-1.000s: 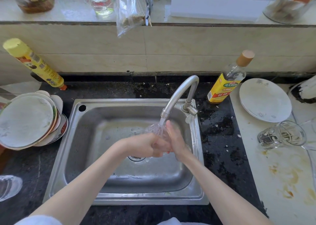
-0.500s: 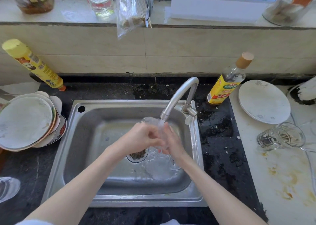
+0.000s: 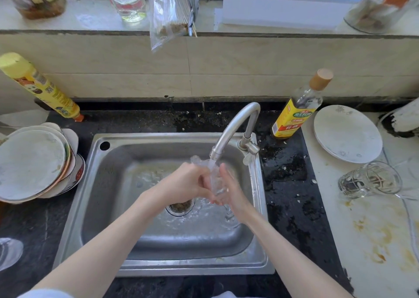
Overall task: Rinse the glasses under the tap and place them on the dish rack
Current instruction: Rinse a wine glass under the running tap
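Note:
A clear glass [image 3: 214, 179] is held under the running tap [image 3: 235, 125] over the steel sink [image 3: 158, 139]. My left hand [image 3: 188, 182] grips the glass from the left, fingers curled round it. My right hand [image 3: 229, 189] lies against its right side with fingers fairly straight. Water streams over the glass and splashes into the basin around the drain [image 3: 180, 207]. Another glass [image 3: 369, 181] lies on its side on the white counter to the right. Part of a third glass [image 3: 9, 252] shows at the lower left edge.
A stack of plates [image 3: 31, 164] sits left of the sink, with a yellow spray can [image 3: 38, 85] behind it. Right of the tap stand a yellow-labelled bottle [image 3: 297, 109] and a white plate [image 3: 347, 133]. Jars and a bag line the windowsill.
Both hands and the glass have risen closer to the spout. The water now runs over the glass and pools in the basin.

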Action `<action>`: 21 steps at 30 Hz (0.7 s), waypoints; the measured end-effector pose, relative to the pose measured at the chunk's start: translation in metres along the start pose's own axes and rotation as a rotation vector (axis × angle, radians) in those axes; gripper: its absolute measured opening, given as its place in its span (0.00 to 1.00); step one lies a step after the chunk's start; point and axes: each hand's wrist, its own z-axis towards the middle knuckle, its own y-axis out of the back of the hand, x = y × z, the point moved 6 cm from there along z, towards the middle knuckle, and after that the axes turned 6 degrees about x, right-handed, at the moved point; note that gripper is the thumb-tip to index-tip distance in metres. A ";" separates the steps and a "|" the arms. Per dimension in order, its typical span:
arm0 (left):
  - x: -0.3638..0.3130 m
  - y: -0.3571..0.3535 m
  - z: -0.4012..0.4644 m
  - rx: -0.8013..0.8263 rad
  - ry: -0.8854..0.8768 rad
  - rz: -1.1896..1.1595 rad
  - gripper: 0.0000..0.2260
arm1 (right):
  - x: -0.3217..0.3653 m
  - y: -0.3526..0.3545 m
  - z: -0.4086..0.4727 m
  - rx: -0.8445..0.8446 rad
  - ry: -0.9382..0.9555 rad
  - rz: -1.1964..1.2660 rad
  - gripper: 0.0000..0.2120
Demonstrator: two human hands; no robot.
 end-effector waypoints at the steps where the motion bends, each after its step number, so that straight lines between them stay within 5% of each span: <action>1: -0.002 -0.002 -0.002 0.032 -0.021 0.004 0.10 | -0.001 -0.002 0.000 0.025 -0.016 0.042 0.43; 6: 0.000 -0.004 -0.009 0.155 -0.065 0.054 0.04 | -0.007 -0.013 -0.003 0.298 -0.247 0.284 0.41; 13: 0.013 0.006 -0.006 -0.150 -0.005 -0.115 0.15 | 0.000 -0.004 0.002 -0.053 0.033 -0.057 0.45; 21: 0.010 0.020 -0.013 -0.198 -0.250 -0.097 0.03 | -0.006 0.000 0.000 0.078 -0.141 0.249 0.37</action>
